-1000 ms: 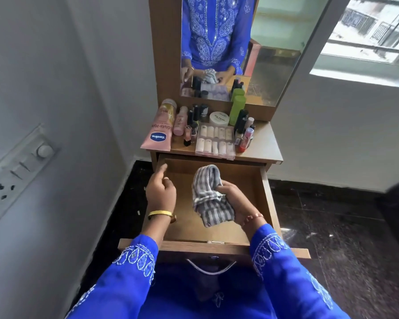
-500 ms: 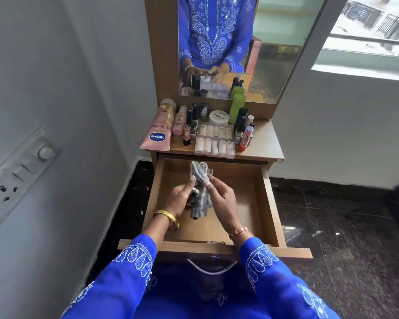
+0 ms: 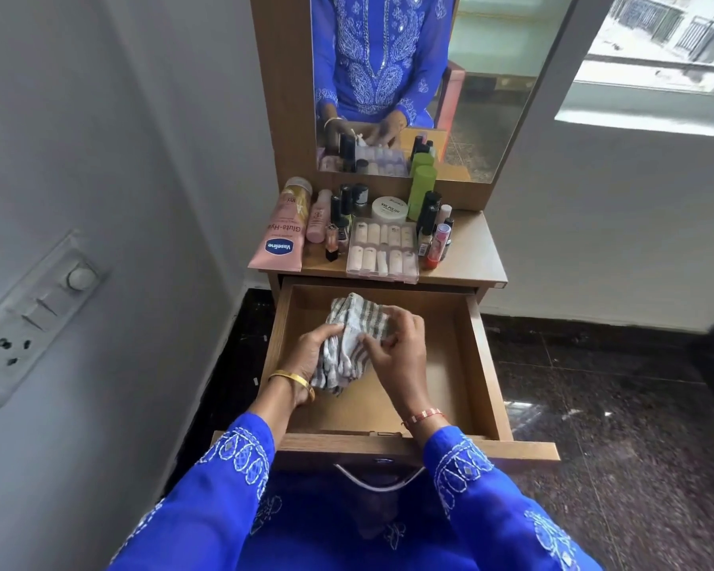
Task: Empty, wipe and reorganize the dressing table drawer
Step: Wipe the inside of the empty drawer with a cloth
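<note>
Open drawer (image 3: pixel 477 364) with 2 hands bunching a striped cloth (image 3: pixel 353 340) inside it.
Left of the drawer's centre, the left hand (image 3: pixel 310 356) has its grip clenched on the cloth; the right hand (image 3: pixel 396 352) pinches the cloth's other side. Beyond the drawer, the desk (image 3: pixel 470 253) carries a pink tube (image 3: pixel 281 232), a clear organiser (image 3: pixel 382 251) and a green bottle (image 3: pixel 421 191).

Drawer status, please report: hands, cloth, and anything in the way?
Left hand and right hand both grip striped cloth over open drawer. Drawer floor bare. Cosmetics all up on tabletop; nothing in the way.
</note>
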`<state>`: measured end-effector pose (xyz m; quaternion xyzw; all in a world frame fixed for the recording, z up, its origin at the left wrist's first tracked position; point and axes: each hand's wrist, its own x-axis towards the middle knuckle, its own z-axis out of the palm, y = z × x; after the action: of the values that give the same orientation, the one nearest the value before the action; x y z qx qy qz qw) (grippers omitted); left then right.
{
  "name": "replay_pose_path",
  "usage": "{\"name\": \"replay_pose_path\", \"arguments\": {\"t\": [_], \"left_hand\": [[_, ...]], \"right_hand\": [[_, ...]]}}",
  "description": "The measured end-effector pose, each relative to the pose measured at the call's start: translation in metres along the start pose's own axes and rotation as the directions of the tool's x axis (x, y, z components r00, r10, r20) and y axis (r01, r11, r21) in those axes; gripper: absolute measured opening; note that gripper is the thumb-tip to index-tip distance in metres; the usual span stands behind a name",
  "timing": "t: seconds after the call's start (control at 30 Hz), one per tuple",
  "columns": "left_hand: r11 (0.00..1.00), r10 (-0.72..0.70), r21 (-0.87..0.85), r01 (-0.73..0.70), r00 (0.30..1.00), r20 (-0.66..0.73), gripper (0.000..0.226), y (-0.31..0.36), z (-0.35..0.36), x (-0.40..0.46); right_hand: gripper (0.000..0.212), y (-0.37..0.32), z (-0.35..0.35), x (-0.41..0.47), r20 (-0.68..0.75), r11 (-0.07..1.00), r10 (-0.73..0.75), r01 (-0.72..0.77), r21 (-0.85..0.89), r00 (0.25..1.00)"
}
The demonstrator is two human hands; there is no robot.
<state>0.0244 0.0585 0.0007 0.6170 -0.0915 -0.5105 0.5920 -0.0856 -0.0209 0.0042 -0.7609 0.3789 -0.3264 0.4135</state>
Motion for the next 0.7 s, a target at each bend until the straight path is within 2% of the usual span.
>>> {"name": "replay_pose_path", "arguments": {"t": [0.07,0.1,0.17,0.2,0.3,0.37,0.4,0.53,0.63,0.7], "left_hand": [[0.999,-0.019,-0.046,0.021,0.999,0.031,0.033,0.001,0.0,-0.002],[0.998,-0.029,-0.047,0.031,0.999,0.041,0.034,0.002,0.0,-0.005],[0.999,-0.03,-0.02,0.03,0.999,0.028,0.032,0.001,0.0,-0.007],[1.0,-0.018,-0.002,0.018,1.0,0.006,0.029,0.0,0.001,-0.007],[0.998,0.057,0.007,-0.057,0.998,-0.014,0.025,0.003,0.005,-0.008],[0.995,0.097,-0.019,-0.097,0.995,0.01,0.047,0.004,0.008,-0.009],[0.993,0.114,0.02,-0.115,0.993,0.013,0.055,0.003,0.008,-0.008],[0.942,0.216,0.27,-0.201,0.976,-0.027,0.03,-0.003,0.012,-0.004],[0.932,0.246,0.287,-0.22,0.967,-0.058,0.017,-0.003,0.014,-0.005],[0.943,0.245,0.255,-0.215,0.965,-0.093,0.015,-0.002,0.012,-0.005]], "right_hand": [[0.046,0.003,-0.002,0.002,0.02,0.987,0.13,-0.132,0.089,0.991],[0.042,0.004,-0.003,0.003,0.089,0.961,0.215,-0.227,0.156,0.973],[0.024,0.002,-0.007,0.003,0.255,0.869,0.335,-0.402,0.289,0.907],[0.016,0.001,-0.008,0.003,0.286,0.848,0.343,-0.426,0.316,0.895],[0.014,0.003,-0.008,0.005,0.219,0.883,0.324,-0.377,0.281,0.92],[0.018,0.002,-0.005,0.005,0.185,0.909,0.303,-0.342,0.237,0.935],[0.017,0.002,-0.004,0.004,0.177,0.917,0.294,-0.329,0.227,0.939],[0.01,0.0,-0.004,0.004,0.16,0.913,0.274,-0.309,0.265,0.948],[0.009,0.001,-0.007,0.004,0.165,0.897,0.288,-0.326,0.298,0.943],[0.008,0.0,-0.01,0.003,0.228,0.862,0.308,-0.372,0.345,0.924]]}}
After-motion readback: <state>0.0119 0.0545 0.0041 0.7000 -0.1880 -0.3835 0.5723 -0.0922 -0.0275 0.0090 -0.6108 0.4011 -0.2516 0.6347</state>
